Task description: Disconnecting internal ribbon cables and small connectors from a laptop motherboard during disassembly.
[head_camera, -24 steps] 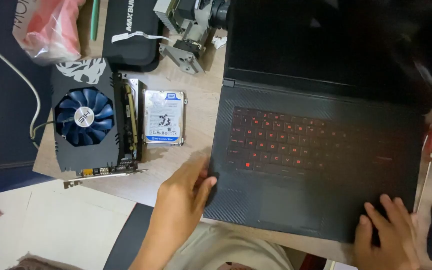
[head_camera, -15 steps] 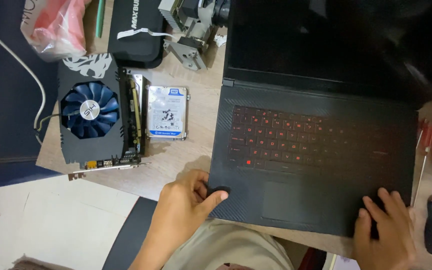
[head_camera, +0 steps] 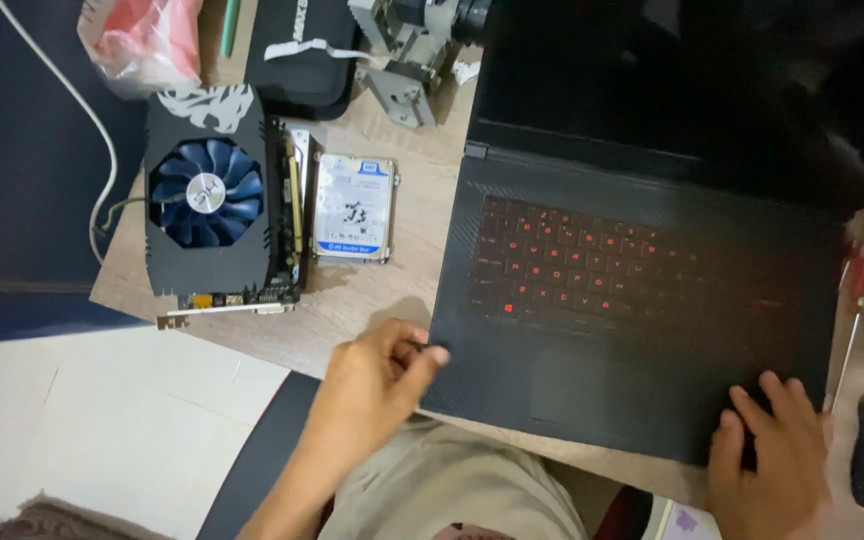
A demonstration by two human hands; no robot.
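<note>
Two bare hands [head_camera: 377, 385], bare forearms (no sleeves in view), khaki-beige trousers over the lap [head_camera: 432, 490]
</note>
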